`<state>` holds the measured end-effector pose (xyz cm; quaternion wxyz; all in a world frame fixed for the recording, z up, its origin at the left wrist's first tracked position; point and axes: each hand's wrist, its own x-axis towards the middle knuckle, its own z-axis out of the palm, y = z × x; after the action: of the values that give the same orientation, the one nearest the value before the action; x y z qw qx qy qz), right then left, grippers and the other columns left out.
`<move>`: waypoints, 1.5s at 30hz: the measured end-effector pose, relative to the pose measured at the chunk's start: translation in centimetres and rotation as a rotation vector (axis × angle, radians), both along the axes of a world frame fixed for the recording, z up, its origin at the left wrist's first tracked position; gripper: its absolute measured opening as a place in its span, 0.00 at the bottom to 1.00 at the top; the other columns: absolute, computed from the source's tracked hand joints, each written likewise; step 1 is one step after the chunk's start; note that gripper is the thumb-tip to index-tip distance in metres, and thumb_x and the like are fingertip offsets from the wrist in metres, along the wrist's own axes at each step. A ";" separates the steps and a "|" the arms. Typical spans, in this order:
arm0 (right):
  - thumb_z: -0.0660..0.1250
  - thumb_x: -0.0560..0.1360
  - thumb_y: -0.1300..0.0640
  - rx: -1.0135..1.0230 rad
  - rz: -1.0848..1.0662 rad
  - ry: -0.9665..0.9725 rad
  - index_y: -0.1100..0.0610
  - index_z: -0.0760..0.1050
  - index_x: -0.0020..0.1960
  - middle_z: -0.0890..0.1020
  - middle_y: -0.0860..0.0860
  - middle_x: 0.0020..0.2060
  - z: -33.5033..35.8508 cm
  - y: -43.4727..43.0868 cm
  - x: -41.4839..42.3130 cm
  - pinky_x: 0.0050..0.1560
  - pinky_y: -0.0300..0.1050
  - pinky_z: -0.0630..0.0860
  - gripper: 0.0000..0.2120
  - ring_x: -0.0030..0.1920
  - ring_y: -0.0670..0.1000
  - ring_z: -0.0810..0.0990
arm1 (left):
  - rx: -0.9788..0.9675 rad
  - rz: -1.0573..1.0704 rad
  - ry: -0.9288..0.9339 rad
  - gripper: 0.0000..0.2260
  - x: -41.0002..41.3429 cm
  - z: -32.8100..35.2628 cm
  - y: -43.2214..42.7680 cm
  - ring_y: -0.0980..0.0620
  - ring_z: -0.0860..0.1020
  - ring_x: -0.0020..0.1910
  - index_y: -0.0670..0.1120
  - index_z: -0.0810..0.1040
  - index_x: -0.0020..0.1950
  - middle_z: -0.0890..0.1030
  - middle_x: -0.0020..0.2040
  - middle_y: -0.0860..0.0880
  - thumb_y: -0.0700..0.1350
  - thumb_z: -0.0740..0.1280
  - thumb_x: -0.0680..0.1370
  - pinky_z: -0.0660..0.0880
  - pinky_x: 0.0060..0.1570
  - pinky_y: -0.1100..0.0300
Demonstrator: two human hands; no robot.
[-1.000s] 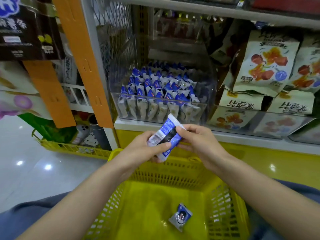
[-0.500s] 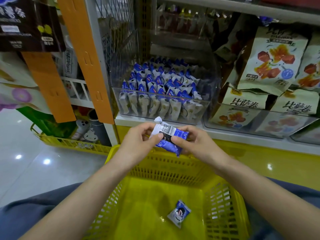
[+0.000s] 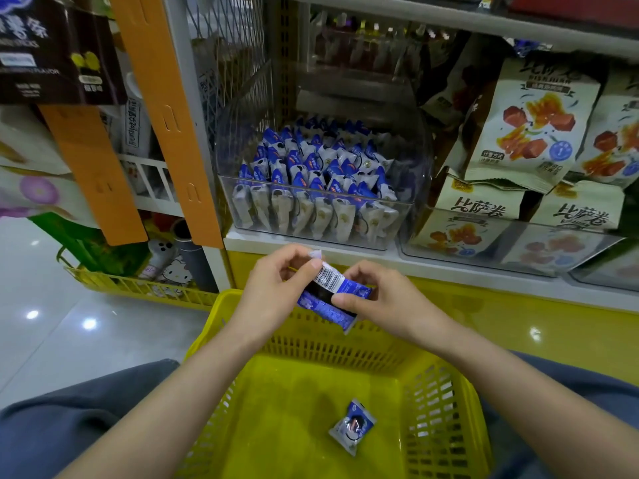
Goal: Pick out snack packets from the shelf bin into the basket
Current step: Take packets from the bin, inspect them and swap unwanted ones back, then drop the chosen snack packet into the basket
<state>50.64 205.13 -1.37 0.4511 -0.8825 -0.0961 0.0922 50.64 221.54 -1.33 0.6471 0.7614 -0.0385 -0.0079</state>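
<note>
Snack packet [image 3: 330,292], blue and white, is pinched between both hands. The left hand [image 3: 273,292] curls its fingers round the upper end, and the right hand [image 3: 390,305] grips the lower end. Beneath them sits the yellow basket [image 3: 446,409], holding another packet [image 3: 352,426]. Just beyond the knuckles stands the clear shelf bin [image 3: 413,188], full of more.

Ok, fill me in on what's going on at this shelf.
A person holds a blue and white snack packet in both hands above a yellow plastic mesh basket. The left hand pinches its upper end and the right hand grips its lower part. A second, matching packet lies on the basket floor. The clear plastic shelf bin holds many more upright packets.
</note>
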 end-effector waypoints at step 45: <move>0.59 0.78 0.66 0.632 -0.425 0.263 0.50 0.74 0.47 0.81 0.46 0.40 -9.0 -6.0 -6.5 0.38 0.34 0.78 0.12 0.37 0.38 0.81 | 0.430 -0.216 -0.158 0.22 -7.7 -10.6 -9.0 0.60 0.63 0.61 0.55 0.63 0.71 0.67 0.62 0.57 0.46 0.64 0.78 0.60 0.60 0.72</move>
<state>44.16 199.17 -10.40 0.7179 -0.6810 0.1235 0.0749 42.97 212.58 -11.88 0.4607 0.8712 -0.1675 -0.0257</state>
